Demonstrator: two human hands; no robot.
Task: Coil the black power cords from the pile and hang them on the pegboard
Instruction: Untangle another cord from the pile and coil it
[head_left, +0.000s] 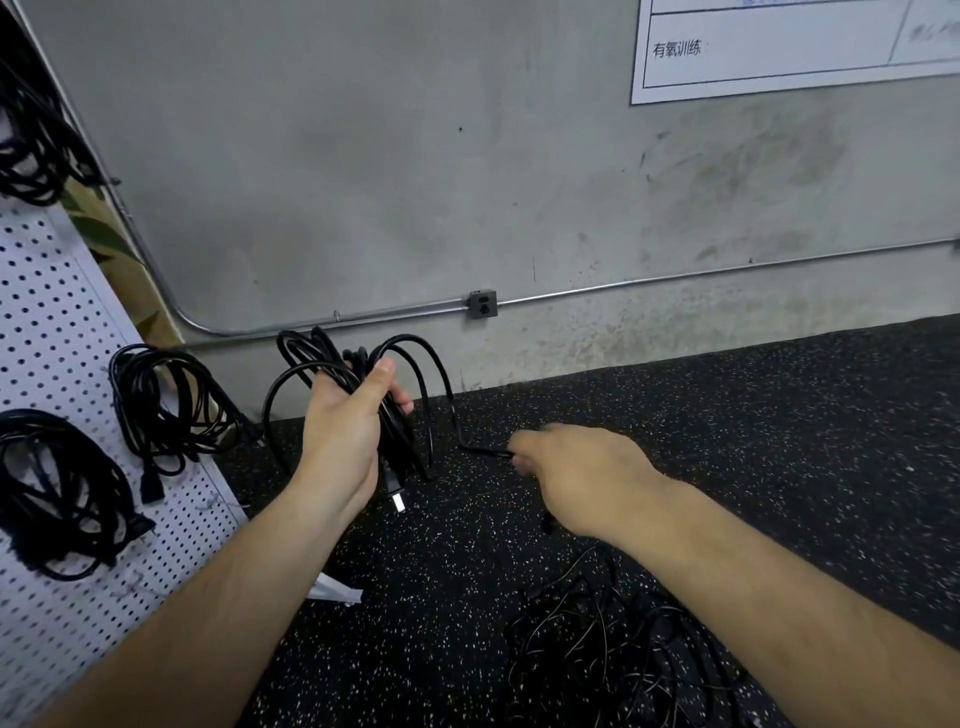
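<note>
Left hand clasping coiled black cord, right hand pinching its free run, other coils hung on pegboard

Right hand fingertips blurred, cord pile partly behind forearm, wall chart cut off at top edge

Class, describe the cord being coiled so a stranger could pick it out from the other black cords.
Find the white pegboard on the left; just right of it, the left hand grips a looped bundle of cord, its tail pinched by the right hand. Unlike the coils hung on the board and the floor pile, it is held in hands.
</note>
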